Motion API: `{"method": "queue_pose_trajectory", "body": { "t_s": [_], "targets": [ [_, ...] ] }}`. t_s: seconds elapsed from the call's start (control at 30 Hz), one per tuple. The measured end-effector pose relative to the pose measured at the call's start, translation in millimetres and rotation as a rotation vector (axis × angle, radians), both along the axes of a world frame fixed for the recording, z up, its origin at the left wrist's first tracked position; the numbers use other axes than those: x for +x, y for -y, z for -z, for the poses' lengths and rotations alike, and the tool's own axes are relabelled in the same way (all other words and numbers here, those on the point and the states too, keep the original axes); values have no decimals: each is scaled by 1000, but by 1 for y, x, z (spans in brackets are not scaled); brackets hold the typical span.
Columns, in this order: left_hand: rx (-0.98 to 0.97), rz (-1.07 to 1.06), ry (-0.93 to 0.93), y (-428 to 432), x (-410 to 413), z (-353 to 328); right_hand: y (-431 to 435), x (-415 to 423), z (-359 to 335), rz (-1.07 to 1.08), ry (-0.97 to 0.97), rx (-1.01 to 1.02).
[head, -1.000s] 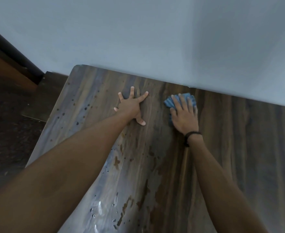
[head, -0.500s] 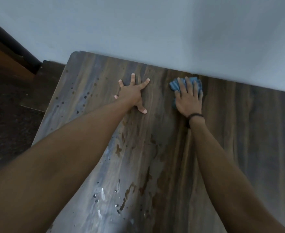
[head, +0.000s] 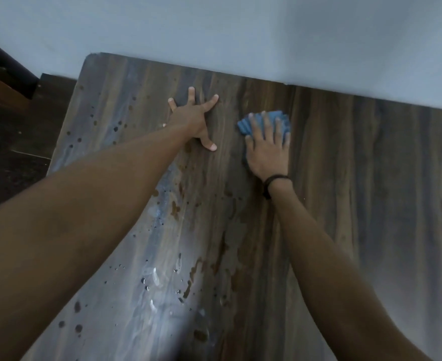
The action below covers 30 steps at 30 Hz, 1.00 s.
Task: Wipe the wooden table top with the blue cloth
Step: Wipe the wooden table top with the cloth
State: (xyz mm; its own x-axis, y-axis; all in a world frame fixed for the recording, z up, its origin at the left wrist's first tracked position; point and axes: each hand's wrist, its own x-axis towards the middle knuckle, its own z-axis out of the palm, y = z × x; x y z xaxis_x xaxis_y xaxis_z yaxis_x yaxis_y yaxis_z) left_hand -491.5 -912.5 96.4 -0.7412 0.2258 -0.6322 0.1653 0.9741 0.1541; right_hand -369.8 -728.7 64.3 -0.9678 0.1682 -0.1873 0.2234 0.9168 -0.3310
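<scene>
The dark wooden table top (head: 358,204) fills most of the view, streaked with wet patches and droplets on its left half. My right hand (head: 267,149) lies flat on the blue cloth (head: 243,125), pressing it to the wood a short way in from the back edge; the cloth shows past my fingertips and thumb. My left hand (head: 192,119) rests on the table with its fingers spread, just left of the cloth, holding nothing. A dark band circles my right wrist.
A pale wall (head: 240,35) runs along the table's back edge. The table's left edge and rounded back corner (head: 89,57) drop off to a dark floor (head: 11,142). A dark baseboard and wooden furniture piece (head: 3,71) sit at far left.
My right hand and the cloth first slid toward the wall, then came back toward me and slightly left. My left hand stayed planted in place.
</scene>
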Motion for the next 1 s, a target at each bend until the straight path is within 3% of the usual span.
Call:
{"method": "queue_pose_trajectory", "body": {
  "t_s": [0.13,0.27,0.43,0.5,0.73,0.9,1.0],
  "targets": [
    [-12,-16,8,-1,0,0,-6,71,7,-39,-11,29],
    [3,-15,7,-1,1,-3,-13,28,8,120,8,-29],
    [26,63,20,15,10,-12,23,86,6,-57,-29,31],
    [-24,86,80,28,18,-13,13,110,5,-34,-18,54],
    [-36,116,84,43,31,7,6,-10,-2,73,43,-69],
    [-18,104,65,45,32,9,25,41,4,-23,1,13],
    [-7,90,68,44,29,10,-2,20,3,63,20,-37]
  ]
}}
